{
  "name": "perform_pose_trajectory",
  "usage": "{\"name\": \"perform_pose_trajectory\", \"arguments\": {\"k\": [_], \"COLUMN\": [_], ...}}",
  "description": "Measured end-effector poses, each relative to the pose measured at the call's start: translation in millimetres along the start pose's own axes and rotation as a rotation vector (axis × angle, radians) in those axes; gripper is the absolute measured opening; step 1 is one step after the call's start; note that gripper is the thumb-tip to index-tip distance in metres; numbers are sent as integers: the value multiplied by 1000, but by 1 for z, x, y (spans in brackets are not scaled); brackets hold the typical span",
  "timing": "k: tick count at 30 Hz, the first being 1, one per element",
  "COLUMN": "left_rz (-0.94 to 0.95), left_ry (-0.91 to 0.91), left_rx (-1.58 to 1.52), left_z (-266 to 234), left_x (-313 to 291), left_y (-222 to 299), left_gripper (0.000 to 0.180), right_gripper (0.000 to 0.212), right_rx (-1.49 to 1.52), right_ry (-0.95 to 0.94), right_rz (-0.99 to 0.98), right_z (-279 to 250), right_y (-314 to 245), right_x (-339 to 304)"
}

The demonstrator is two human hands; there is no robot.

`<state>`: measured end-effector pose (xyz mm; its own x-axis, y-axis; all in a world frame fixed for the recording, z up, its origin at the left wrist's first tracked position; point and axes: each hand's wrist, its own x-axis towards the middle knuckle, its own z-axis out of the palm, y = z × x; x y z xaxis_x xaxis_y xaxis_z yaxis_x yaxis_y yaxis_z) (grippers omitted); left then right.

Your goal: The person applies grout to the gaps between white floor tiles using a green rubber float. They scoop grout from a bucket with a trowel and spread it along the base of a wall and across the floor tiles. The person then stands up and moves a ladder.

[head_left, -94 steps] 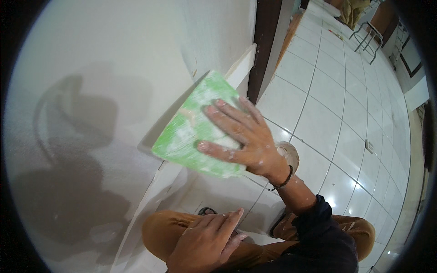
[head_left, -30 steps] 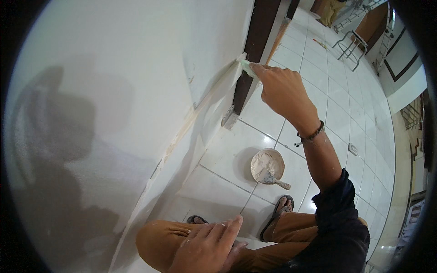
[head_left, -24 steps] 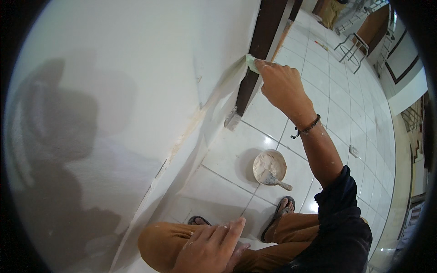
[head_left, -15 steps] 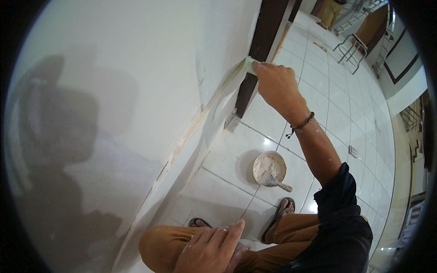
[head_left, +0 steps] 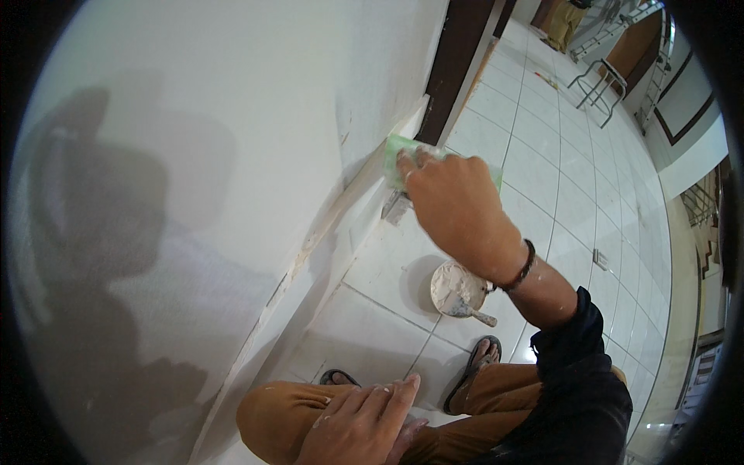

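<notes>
My right hand [head_left: 457, 198] grips a translucent green plastic spreader [head_left: 397, 147], its fingers pressed on the flat sheet. The spreader's left edge is at the white skirting ledge [head_left: 314, 240] along the wall, just this side of the dark door frame [head_left: 451, 74]; I cannot tell whether it touches. My left hand [head_left: 353, 426] lies on my left knee with fingers stretched out, holding nothing that shows. Below my right wrist, a round tub [head_left: 434, 301] of pale putty stands on the floor, partly covered by the wrist. A putty knife [head_left: 484, 318] rests in it, handle over the rim.
The white wall [head_left: 256, 116] rises close on my left, with my shadow on it. My sandalled feet [head_left: 474, 372] are on the white tiles [head_left: 380, 310]. Farther off stand a metal stool frame [head_left: 601, 89], a ladder [head_left: 620, 27] and another person [head_left: 566, 27].
My right hand has come nearer along the ledge, away from the door frame, and more of the green spreader shows. My left hand has stayed on the knee.
</notes>
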<state>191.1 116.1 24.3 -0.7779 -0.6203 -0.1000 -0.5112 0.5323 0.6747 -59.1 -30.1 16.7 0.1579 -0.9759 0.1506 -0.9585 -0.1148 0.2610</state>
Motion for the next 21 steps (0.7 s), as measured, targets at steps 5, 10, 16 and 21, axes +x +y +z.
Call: {"name": "perform_pose_trajectory", "arguments": {"k": [5, 10, 16, 21], "left_rz": [47, 81, 282, 348], "left_ry": [-45, 13, -71, -102], "left_rx": [2, 8, 25, -10], "left_z": [-6, -8, 1, 2], "left_x": [6, -5, -17, -24], "left_y": [0, 10, 15, 16], "left_gripper": [55, 53, 49, 49], "right_gripper": [43, 48, 49, 48], "right_rx": [79, 135, 207, 404], "right_ry": [-94, -96, -19, -129], "right_rz": [-71, -232, -378, -615], "right_z": [-28, -47, -59, -67], "right_y": [-38, -74, -108, -135], "right_x": [-24, -45, -67, -81]}}
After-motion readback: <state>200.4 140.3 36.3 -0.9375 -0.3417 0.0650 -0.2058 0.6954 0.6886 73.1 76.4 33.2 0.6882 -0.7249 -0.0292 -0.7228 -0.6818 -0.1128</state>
